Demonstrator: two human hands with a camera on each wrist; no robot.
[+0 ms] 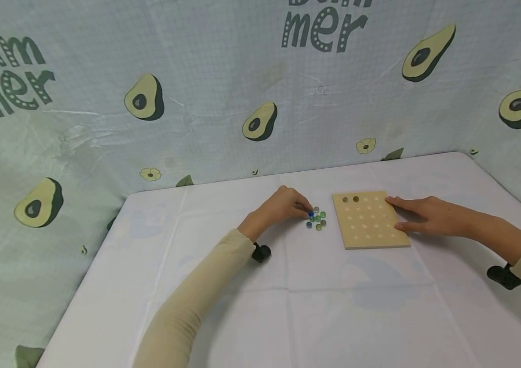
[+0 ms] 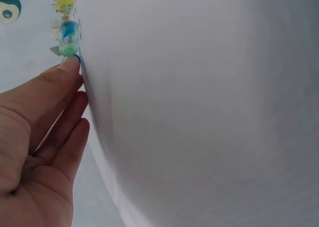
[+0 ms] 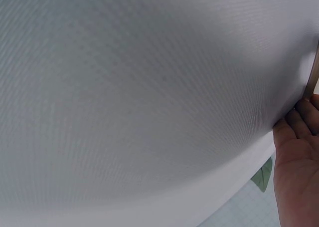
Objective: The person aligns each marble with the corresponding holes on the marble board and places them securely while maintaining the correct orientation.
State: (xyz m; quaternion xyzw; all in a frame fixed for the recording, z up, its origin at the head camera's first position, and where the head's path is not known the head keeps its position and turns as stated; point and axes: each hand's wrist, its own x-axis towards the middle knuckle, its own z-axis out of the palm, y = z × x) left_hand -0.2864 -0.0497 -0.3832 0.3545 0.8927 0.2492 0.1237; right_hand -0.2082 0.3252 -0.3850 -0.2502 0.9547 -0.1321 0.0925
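A small cluster of coloured glass marbles (image 1: pixel 317 218) lies on the cloth left of the board. My left hand (image 1: pixel 286 205) reaches it from the left, thumb and fingertips pinching a dark blue marble (image 1: pixel 311 213). In the left wrist view the thumb of the left hand (image 2: pixel 47 122) covers most of that marble; green and yellow marbles (image 2: pixel 65 5) show just beyond. A square wooden board (image 1: pixel 351 232) with rows of shallow hollows carries two marbles (image 1: pixel 356 199) at its far left. Against its right edge rests my right hand (image 1: pixel 430 217), fingers extended and thumb apart.
A white cloth (image 1: pixel 242 322) covers the table, whose far edge meets a hanging curtain (image 1: pixel 209 76) printed with avocados. A dark wrist camera (image 1: pixel 262 253) is strapped under the left wrist, another (image 1: pixel 504 277) under the right.
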